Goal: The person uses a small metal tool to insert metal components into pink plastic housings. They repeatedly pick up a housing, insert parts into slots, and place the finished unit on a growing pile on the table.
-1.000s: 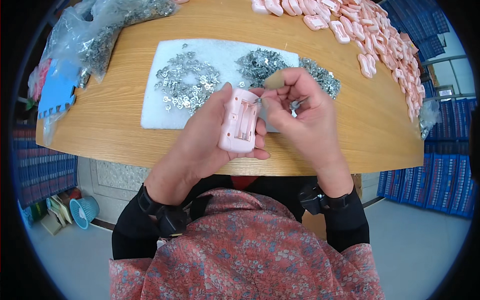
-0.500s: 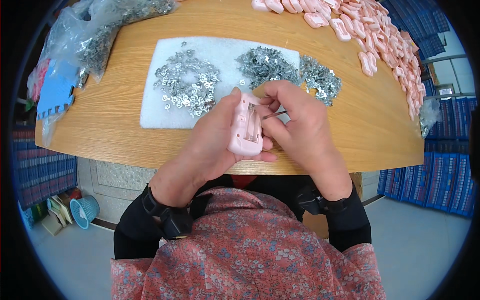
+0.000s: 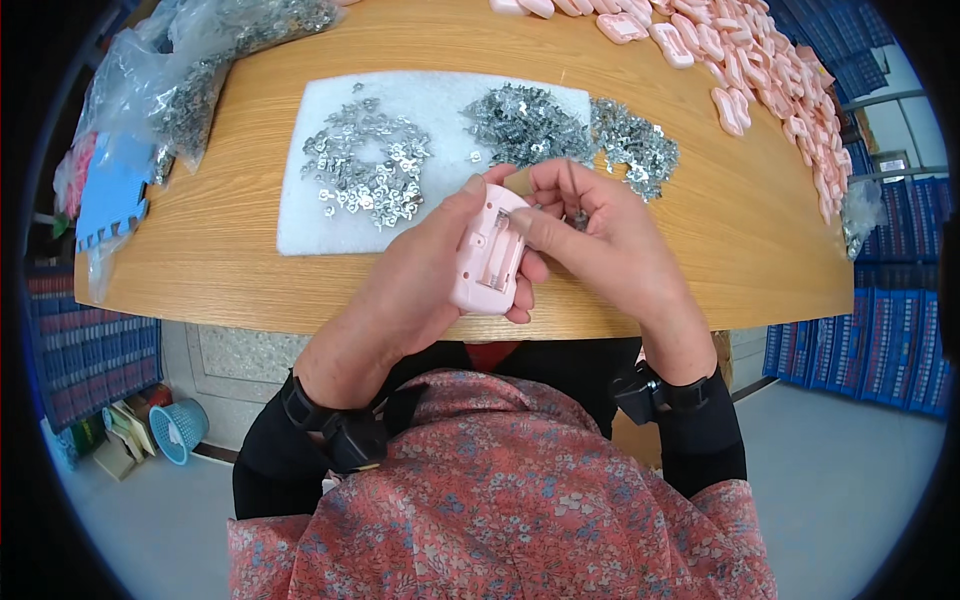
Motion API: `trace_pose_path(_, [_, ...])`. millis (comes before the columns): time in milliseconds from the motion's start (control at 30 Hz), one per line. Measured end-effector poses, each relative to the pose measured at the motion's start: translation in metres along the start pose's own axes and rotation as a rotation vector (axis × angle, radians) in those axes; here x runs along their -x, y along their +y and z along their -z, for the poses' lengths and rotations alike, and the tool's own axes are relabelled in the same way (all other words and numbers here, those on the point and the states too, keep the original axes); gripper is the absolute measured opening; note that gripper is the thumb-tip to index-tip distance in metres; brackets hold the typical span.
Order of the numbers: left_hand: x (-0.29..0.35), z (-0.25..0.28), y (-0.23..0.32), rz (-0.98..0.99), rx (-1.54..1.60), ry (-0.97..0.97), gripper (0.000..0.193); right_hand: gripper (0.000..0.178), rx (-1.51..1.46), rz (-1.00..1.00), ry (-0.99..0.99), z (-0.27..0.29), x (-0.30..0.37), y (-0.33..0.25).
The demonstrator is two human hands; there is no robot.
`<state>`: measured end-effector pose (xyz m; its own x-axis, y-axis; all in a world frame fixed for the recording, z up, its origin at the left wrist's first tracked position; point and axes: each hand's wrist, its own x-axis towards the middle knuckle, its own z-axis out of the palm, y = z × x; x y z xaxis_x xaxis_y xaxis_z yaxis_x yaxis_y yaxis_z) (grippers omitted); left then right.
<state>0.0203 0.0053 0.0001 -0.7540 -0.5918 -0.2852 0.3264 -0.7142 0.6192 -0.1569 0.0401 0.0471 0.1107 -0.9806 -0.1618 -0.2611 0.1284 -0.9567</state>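
A pink plastic casing (image 3: 478, 262) with a two-slot battery compartment lies tilted in my left hand (image 3: 395, 285), thumb along its left side and fingers wrapped beneath. Metal springs show at the ends of the slots. My right hand (image 3: 625, 240) is at the casing's right edge, its thumb tip at the upper part of the compartment. A thin dark rod-like tool (image 3: 574, 187) is held in my curled right fingers; its exact kind cannot be made out. A tan cover is on my right index fingertip.
Beyond my hands, a white foam sheet (image 3: 300, 235) carries small metal contact pieces (image 3: 365, 165) and a denser metal pile (image 3: 525, 125). More metal pieces (image 3: 635, 150) lie right of it. Pink casings (image 3: 735, 60) heap at the far right. Plastic bags (image 3: 185, 95) and a blue foam mat (image 3: 112, 190) sit left.
The thin tool has swung from pointing at the casing to standing up among my right fingers. My right thumb has moved onto the casing's upper compartment. The casing has shifted slightly left.
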Motion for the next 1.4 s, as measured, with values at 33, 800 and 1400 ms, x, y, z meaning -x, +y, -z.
trace_pose_path(33, [0.000,0.001,-0.001,0.005,-0.025,-0.018,0.058,0.025,0.054,-0.001,-0.012,0.000,0.000,-0.001])
trace_pose_path(800, [0.010,-0.009,0.023,-0.252,-1.202,0.102,0.036,0.029,-0.137,-0.102,-0.035,0.011,-0.001,0.011])
trace_pose_path(1400, [0.008,0.007,0.007,0.200,0.297,-0.159,0.040,0.016,-0.152,0.010,0.097,0.004,0.006,0.016])
